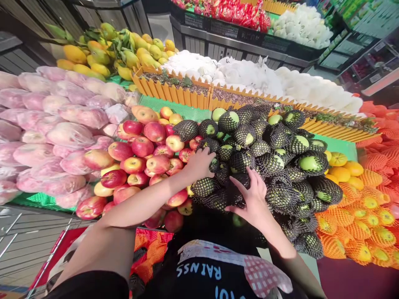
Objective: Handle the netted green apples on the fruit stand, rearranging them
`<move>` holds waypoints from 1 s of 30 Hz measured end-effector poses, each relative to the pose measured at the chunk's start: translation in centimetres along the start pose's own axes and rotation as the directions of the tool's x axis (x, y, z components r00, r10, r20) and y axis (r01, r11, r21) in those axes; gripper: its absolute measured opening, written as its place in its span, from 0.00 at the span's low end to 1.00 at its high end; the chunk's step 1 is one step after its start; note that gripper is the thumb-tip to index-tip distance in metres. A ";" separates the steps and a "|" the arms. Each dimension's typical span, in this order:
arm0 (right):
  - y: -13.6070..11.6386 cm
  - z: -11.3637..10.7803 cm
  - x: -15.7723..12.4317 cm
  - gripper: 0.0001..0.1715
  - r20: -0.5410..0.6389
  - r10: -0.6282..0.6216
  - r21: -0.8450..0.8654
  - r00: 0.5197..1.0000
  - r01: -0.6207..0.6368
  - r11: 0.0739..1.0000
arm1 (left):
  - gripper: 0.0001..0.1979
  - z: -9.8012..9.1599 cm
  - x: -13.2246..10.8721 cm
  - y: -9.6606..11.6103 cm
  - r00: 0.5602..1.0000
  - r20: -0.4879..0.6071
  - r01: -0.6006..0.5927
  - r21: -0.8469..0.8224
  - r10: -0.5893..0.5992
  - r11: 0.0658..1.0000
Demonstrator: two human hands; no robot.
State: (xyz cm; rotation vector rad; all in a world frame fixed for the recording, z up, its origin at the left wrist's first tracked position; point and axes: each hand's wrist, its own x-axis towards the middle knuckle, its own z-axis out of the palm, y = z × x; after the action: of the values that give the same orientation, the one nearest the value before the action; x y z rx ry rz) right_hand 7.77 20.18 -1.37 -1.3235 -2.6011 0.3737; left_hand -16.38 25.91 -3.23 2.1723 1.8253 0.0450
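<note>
Green fruits in black foam nets (274,166) lie heaped in front of me. My left hand (202,164) reaches over the heap's left edge, next to the red apples (157,164). Its fingers are apart and touch or hover just above a netted green fruit (209,145); which of the two I cannot tell. Spread wide, the thumb and fingers of my right hand (253,197) are over the front middle of the netted fruits, with nothing held. The dark nets under that palm are partly hidden.
Pink wrapped fruits (68,116) are piled at left, oranges (346,170) and orange-netted fruits (352,220) at right. An orange picket-style divider (174,91) runs behind, with white-wrapped fruits (249,77) beyond. A wire cart (46,265) stands at lower left.
</note>
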 end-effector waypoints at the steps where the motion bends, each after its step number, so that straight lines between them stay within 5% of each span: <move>1: -0.3 -0.1 -0.2 0.49 -0.038 -0.024 -0.009 0.999 0.024 1.000 | 0.31 -0.2 -0.1 -0.8 1.000 -0.027 -0.011 -0.077 0.009 0.997; 5: -2.0 -0.2 -0.4 0.28 -0.193 -0.210 -0.017 0.958 0.211 0.977 | 0.27 -0.9 -1.0 -4.7 0.988 -0.134 -0.014 -0.548 -0.071 0.837; 9: -3.1 0.1 0.5 0.14 -0.226 -0.309 0.057 0.924 0.329 0.943 | 0.28 -2.1 -3.1 -8.5 0.931 -0.170 -0.074 -0.955 -0.322 0.289; 12: -3.3 -0.3 2.6 0.11 -0.207 -0.281 -0.039 0.937 0.279 0.960 | 0.29 -3.4 -5.6 -10.6 0.867 -0.227 -0.209 -0.974 -0.444 0.089; 19: -4.1 -2.3 12.3 0.15 0.168 -0.013 -0.361 0.986 0.074 0.930 | 0.32 -3.2 -9.4 -10.9 0.688 -0.416 -0.343 -0.908 -0.595 0.239; 24: -2.2 0.5 19.1 0.34 0.389 0.184 -0.433 0.903 0.003 0.901 | 0.36 -0.7 -9.8 -10.0 0.687 -0.442 -0.359 -0.896 -0.577 0.260; 28: -0.3 1.9 20.7 0.35 0.426 0.237 -0.455 0.873 -0.020 0.890 | 0.38 -0.2 -10.1 -8.9 0.667 -0.500 -0.337 -0.864 -0.552 0.375; 30: -0.1 2.0 20.6 0.37 0.414 0.242 -0.461 0.878 -0.027 0.887 | 0.34 -0.1 -9.8 -7.2 0.691 -0.527 -0.291 -0.830 -0.495 0.476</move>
State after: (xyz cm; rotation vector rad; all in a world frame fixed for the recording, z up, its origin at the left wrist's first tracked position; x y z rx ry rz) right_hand -4.86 36.57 -1.96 -1.7600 -3.1332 0.1198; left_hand -25.21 17.47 -3.28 1.2363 1.5983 1.6773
